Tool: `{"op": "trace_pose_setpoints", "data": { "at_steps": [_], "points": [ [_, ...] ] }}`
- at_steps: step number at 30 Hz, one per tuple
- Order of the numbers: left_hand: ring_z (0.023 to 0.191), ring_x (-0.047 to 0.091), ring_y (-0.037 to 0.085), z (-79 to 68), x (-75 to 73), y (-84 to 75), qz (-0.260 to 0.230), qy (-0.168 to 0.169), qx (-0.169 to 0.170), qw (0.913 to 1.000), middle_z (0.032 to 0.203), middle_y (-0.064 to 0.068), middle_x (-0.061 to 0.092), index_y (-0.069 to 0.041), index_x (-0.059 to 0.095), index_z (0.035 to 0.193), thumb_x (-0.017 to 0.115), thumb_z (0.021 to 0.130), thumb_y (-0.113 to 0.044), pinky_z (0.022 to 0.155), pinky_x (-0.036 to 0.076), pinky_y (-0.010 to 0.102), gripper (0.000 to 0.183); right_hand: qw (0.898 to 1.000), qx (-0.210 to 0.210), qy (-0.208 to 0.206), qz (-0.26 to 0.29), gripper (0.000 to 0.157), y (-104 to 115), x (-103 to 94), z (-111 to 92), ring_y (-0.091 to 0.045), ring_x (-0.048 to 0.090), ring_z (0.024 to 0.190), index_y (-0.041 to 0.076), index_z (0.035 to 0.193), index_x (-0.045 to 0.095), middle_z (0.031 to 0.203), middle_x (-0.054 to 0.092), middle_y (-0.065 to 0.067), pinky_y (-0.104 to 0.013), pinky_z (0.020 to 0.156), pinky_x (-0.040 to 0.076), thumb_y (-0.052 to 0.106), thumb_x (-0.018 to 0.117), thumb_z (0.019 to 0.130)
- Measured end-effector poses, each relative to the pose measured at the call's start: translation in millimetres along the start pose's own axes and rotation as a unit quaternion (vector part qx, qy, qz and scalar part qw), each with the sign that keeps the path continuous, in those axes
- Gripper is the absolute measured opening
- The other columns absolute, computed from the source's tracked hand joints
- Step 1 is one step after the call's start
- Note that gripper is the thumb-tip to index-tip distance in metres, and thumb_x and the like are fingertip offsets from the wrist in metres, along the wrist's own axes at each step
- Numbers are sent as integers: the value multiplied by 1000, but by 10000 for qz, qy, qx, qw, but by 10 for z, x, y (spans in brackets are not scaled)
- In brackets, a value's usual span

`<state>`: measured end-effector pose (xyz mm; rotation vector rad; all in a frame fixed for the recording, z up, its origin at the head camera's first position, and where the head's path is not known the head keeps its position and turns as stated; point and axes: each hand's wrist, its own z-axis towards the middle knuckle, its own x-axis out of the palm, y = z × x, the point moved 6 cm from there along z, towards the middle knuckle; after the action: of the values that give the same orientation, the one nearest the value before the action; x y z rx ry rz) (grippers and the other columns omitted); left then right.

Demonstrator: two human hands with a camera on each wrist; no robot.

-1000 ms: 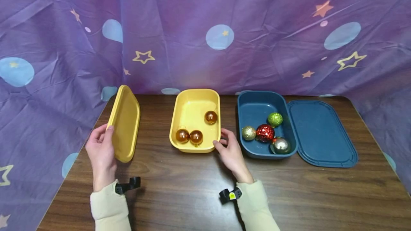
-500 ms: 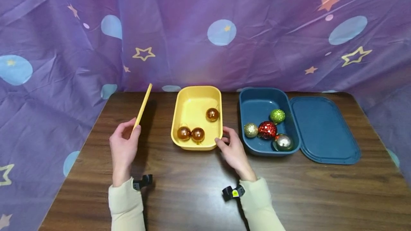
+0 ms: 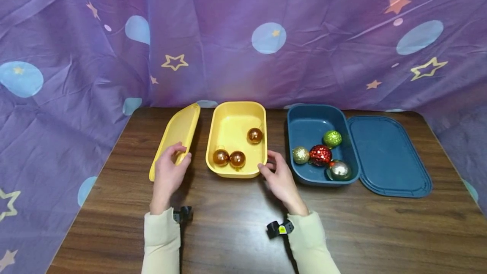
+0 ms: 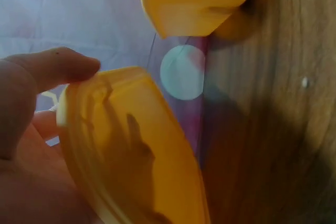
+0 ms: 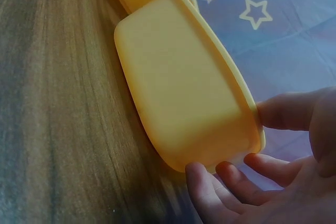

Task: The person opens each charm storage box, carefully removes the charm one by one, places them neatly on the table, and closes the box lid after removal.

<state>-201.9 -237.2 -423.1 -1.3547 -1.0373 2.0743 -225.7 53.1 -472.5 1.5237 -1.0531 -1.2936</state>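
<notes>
My left hand (image 3: 170, 174) grips a yellow lid (image 3: 179, 124) by its near edge, thumb on one side and fingers on the other. The lid slants left of the yellow box (image 3: 236, 174), its underside facing the left wrist camera (image 4: 168, 156). Inside that box lie three shiny amber ball ornaments: two touch near the front, and one amber ball (image 3: 255, 135) rests by the right wall. At the box's near right corner, my right hand (image 3: 280, 181) holds on, thumb (image 5: 286, 111) at the rim and fingertips against the outer wall.
Right of my right hand stands a blue box (image 3: 308, 115) with several ornaments: a green glitter ball (image 3: 332, 139), a red one (image 3: 320, 155), a gold one (image 3: 301, 155) and a silver one (image 3: 338, 170). A blue lid (image 3: 392, 155) lies beside it. Behind the wooden table (image 3: 228, 223) hangs a purple curtain (image 3: 220, 33).
My left hand has carried the yellow lid rightward, closer to the yellow box, turning it from upright on edge to a slant with its upper face showing. My right hand stays at the box corner.
</notes>
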Motion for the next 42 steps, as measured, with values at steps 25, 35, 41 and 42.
{"op": "trace_pose_setpoints", "data": {
  "at_steps": [25, 35, 41, 42],
  "points": [
    [128, 47, 41, -83, 408, 128, 1494, 1643, 236, 9748, 134, 21, 52, -4, 66, 95, 72, 81, -11, 94, 16, 85, 17, 9999, -36, 107, -83, 51, -28, -7, 18, -24, 64, 89, 0, 137, 44, 124, 60, -20, -24, 66, 50, 14, 62, 91],
    [128, 44, 44, -116, 510, 160, 1806, 1864, 285, 9653, 135, 22, 50, -4, 67, 97, 72, 81, -11, 94, 16, 86, 18, 9997, -41, 134, -195, 52, -29, -6, 23, -24, 64, 90, 1, 138, 44, 122, 61, -20, -25, 70, 50, 15, 62, 92],
    [132, 41, 42, -124, 519, 175, 1700, 1984, 249, 9649, 139, 23, 47, -3, 67, 103, 69, 83, -10, 96, 12, 84, 21, 9997, -35, 130, -207, 52, -21, -7, 23, -26, 64, 91, 1, 138, 44, 121, 62, -21, -26, 70, 51, 15, 62, 92],
    [132, 41, 42, -124, 520, 176, 1688, 1992, 249, 9650, 139, 23, 46, -2, 66, 103, 68, 84, -10, 97, 12, 84, 21, 9997, -36, 127, -201, 52, -20, -7, 22, -26, 64, 92, 1, 138, 44, 122, 61, -21, -26, 70, 51, 15, 62, 92]
  ]
}}
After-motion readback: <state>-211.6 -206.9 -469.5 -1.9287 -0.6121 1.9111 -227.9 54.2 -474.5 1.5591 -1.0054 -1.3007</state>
